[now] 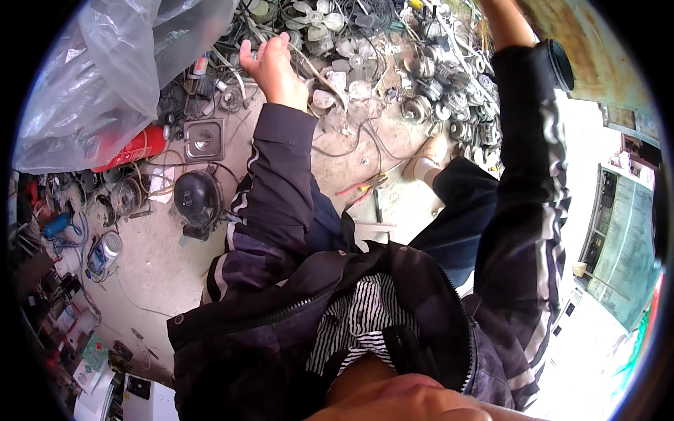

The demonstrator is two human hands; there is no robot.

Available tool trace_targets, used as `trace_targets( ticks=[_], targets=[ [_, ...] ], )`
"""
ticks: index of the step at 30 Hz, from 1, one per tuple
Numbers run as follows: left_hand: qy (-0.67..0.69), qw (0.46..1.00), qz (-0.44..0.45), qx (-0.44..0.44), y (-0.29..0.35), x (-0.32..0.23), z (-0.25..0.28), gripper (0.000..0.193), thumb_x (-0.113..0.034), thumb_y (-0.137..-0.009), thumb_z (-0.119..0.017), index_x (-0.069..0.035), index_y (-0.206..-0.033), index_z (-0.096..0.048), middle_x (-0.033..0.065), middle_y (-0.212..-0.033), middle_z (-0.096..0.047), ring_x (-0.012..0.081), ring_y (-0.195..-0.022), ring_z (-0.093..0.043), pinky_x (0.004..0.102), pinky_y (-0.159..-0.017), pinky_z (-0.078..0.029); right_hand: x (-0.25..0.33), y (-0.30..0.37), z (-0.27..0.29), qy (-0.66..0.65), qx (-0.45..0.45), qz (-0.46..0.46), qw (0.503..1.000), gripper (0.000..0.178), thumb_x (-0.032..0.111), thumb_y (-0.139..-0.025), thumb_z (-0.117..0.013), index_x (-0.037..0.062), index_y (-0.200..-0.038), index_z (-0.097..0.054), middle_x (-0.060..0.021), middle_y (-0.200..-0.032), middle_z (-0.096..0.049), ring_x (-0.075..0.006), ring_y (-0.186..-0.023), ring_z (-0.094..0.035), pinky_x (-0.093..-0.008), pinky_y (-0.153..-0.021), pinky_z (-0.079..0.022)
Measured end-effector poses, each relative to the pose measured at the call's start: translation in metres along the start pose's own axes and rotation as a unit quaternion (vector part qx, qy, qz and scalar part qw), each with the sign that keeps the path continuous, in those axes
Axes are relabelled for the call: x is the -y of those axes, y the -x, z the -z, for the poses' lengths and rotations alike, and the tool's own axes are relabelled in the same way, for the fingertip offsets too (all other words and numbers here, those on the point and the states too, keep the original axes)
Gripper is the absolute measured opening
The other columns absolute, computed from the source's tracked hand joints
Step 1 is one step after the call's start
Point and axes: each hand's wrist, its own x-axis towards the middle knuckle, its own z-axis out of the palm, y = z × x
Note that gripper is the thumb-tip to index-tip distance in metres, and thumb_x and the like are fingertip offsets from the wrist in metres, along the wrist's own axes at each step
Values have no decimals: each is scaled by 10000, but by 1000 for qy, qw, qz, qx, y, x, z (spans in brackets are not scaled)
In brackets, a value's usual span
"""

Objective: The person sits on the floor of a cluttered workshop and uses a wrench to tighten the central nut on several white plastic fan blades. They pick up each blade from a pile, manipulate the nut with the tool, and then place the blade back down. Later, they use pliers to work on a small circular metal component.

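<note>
My left hand (277,76) is raised with its fingers apart and nothing visible in it. Below and beyond it spreads a heap of small electric motors (418,109), fan blades (316,19) and cables. At the top right edge, only the wrist and part of my right hand (508,27) show; its fingers are cut off by the frame. A rusty, yellowish curved panel (586,42) stands beside that hand. Pliers with red handles (365,186) lie on the floor between my legs.
A large clear plastic bag (105,84) hangs at the left over a red cylinder (144,146). Near it are a square metal lid (203,140) and a dusty black rounded housing (196,200). More scrap and wires line the left. A greenish glass panel (621,245) leans at the right.
</note>
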Motion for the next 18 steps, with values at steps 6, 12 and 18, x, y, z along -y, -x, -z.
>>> trace_targets(
  ticks=[6, 12, 18],
  targets=[
    [-26, 996, 90, -12, -8, -7, 10, 439, -120, -809, -599, -163, -1222, -453, 19, -1241, -476, 212, -1143, -516, 373, -944, -313, -75, 277, -128, 94, 537, 6, 839, 315, 317, -895, -539, 60, -1047, -639, -165, -935, -653, -294, -840, -628, -382, -722, -492],
    [-17, 996, 82, 7, 2, -10, 4, 501, -168, -849, -605, -101, -1306, -411, 26, -1222, -499, 196, -1144, -518, 342, -931, -322, -74, 474, -182, 7, 482, -366, 796, 450, 374, -889, -472, -29, -961, -660, -295, -1001, -625, -425, -1003, -592, -469, -882, -458],
    [-1, 995, 99, 29, 12, -5, -11, 543, -161, -841, -618, -59, -1324, -393, 33, -1182, -516, 187, -1141, -502, 327, -914, -326, -92, 542, -222, -117, 346, -585, 724, 437, 385, -849, -599, -6, -1038, -651, -255, -1030, -642, -390, -998, -611, -433, -861, -469]
  ],
)
